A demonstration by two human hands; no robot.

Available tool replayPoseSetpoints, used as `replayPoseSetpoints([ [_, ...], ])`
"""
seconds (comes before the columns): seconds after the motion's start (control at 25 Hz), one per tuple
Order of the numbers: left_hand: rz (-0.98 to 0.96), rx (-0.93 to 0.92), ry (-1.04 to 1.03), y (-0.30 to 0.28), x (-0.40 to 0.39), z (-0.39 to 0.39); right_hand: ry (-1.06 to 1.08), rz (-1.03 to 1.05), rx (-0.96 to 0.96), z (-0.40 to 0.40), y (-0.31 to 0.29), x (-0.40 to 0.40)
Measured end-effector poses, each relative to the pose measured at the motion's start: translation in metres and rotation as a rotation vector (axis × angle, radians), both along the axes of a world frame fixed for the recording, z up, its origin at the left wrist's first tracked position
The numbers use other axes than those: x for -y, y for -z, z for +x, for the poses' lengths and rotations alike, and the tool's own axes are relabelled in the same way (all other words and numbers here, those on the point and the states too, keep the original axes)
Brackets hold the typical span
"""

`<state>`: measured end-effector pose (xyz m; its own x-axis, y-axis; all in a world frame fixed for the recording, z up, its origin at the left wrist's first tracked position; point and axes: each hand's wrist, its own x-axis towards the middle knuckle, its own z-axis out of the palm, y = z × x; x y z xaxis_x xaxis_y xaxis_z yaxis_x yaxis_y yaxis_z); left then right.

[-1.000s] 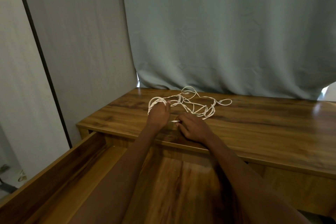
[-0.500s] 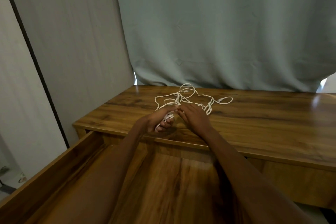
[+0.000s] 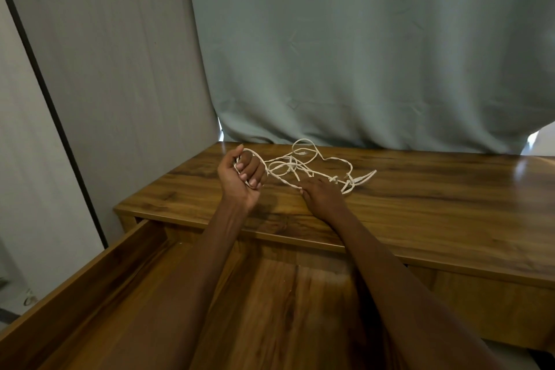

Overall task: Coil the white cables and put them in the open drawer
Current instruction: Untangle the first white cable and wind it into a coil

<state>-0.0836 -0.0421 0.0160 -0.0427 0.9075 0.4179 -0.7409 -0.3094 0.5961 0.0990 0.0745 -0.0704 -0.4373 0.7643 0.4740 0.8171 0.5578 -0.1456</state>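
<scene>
Head view: we see two bare hands over one wooden desk [image 3: 420, 213]. Our left hand [image 3: 241, 176] is raised, fingers curled around a loop of the white cables [image 3: 303, 164]. Our right hand [image 3: 322, 194] pinches a strand on the desktop. We cannot count separate cables in the tangle. One open drawer [image 3: 90, 279] sits near us.

I see a glossy brown wooden surface [image 3: 435, 207] in front of me. A loose tangle of white cables [image 3: 303, 167] lies on it, toward its back edge.
</scene>
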Motion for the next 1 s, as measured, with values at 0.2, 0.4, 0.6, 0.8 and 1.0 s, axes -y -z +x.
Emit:
replayPoseSetpoints([
  [0.2,0.032,0.027,-0.06,0.009,0.012,-0.012,0.158,-0.103,0.138,0.023,-0.013,-0.038],
  [0.4,0.034,0.01,-0.067,0.012,0.02,-0.031,0.274,-0.024,0.132,0.047,-0.019,-0.064],
  [0.6,0.003,-0.037,0.011,0.02,0.02,-0.03,0.197,0.154,-0.026,0.037,-0.018,-0.052],
  [0.8,-0.026,-0.07,0.088,0.025,0.023,-0.029,0.122,0.312,-0.179,0.023,-0.018,-0.026],
  [1.0,-0.036,-0.068,0.112,0.026,0.031,-0.023,-0.165,0.402,-0.386,0.013,-0.022,0.004],
])
